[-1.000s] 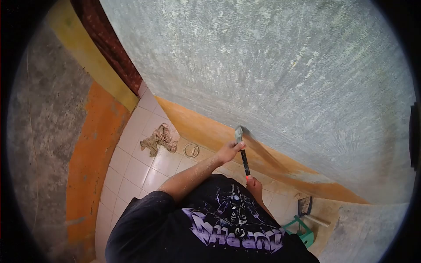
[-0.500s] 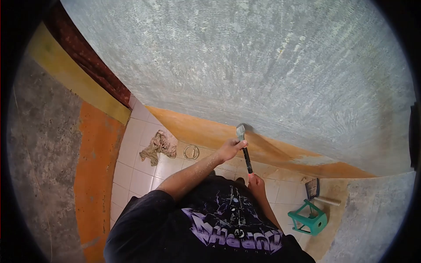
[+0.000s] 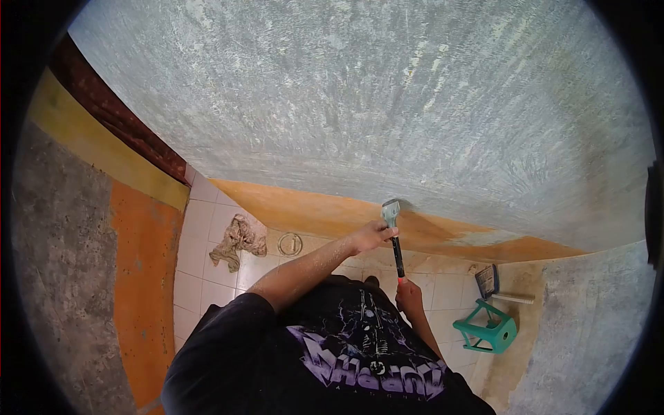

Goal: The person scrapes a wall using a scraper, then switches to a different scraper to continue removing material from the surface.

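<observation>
A long-handled scraper (image 3: pixel 398 254) with a grey head, black shaft and orange-red lower end is held in both my hands. My left hand (image 3: pixel 373 237) is closed round the shaft just below the head. Lower down, my right hand (image 3: pixel 409 296) grips the handle's end. The scraper head is up against or very near the wall (image 3: pixel 360 124), around where its grey, streaky surface meets the orange band (image 3: pixel 304 206). Whether the blade edge touches cannot be made out. Pale dust speckles my left forearm.
A crumpled cloth (image 3: pixel 238 242) and a ring-shaped object (image 3: pixel 290 243) lie on the tiled floor (image 3: pixel 188 294) to the left. At right, a green plastic stool (image 3: pixel 492 332) lies on its side beside a dark brush or broom head (image 3: pixel 487 282) with a pale handle.
The scraper and both hands have shifted a little to the right along the wall, and the head's face shows more now. My camera view has also turned slightly.
</observation>
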The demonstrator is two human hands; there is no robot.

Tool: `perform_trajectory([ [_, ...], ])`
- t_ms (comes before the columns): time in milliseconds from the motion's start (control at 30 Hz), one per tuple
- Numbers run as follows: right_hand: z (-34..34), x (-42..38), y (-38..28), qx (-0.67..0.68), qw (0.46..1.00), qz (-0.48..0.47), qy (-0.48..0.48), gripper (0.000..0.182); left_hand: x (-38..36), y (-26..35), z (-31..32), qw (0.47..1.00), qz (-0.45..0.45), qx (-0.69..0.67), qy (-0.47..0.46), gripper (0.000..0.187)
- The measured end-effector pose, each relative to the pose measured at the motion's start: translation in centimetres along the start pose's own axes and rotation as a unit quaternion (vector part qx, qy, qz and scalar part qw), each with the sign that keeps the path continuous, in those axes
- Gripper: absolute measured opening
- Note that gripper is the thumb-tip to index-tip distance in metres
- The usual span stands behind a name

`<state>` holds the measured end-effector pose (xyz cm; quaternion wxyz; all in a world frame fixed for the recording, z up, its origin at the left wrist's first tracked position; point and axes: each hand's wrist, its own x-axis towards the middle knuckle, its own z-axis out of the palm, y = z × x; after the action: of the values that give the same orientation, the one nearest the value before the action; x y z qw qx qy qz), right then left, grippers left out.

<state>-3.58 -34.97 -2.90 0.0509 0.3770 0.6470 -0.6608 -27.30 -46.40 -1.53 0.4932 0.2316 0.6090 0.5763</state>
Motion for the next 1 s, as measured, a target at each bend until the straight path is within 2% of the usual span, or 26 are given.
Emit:
perform_trajectory([
  [133,-0.1,0.5,0.4,-0.019,0.999,-0.033,-0.014,0.047,-0.2,-0.1,0.4,0.999,0.021,-0.026,0.019,0.039],
  [233,-0.3,0.8,0.7,-0.037,0.999,-0.022,0.001,0.046,0.6,-1.4,0.6,0.999,0.032,-0.022,0.036,0.035],
  [333,-1.6,1.4,0.7,-0.047,0.998,-0.032,0.012,0.044,1.2,-1.4,1.1,0.999,0.012,0.008,0.051,0.036],
  [467,-4.2,2.4,0.0,-0.073,0.997,-0.041,0.002,0.046,0.4,-0.2,1.3,0.999,0.003,-0.026,0.046,0.039],
  [567,-4.8,2.8,-0.4,-0.139,0.986,-0.093,0.01,0.043,0.2,-0.3,1.3,0.998,0.007,-0.045,0.048,0.041],
  [733,-6.1,2.9,-1.3,-0.141,0.985,-0.097,0.005,0.042,0.4,-0.1,1.5,0.997,-0.004,-0.063,0.045,0.041],
  [867,-4.6,2.6,-2.5,-0.155,0.984,-0.09,0.005,0.046,0.2,-0.3,0.6,0.997,0.0,-0.054,0.057,0.041],
  [1000,-4.5,2.8,-1.3,-0.113,0.992,-0.058,-0.001,0.046,-0.3,-0.1,0.9,0.995,-0.016,-0.072,0.06,0.042],
])
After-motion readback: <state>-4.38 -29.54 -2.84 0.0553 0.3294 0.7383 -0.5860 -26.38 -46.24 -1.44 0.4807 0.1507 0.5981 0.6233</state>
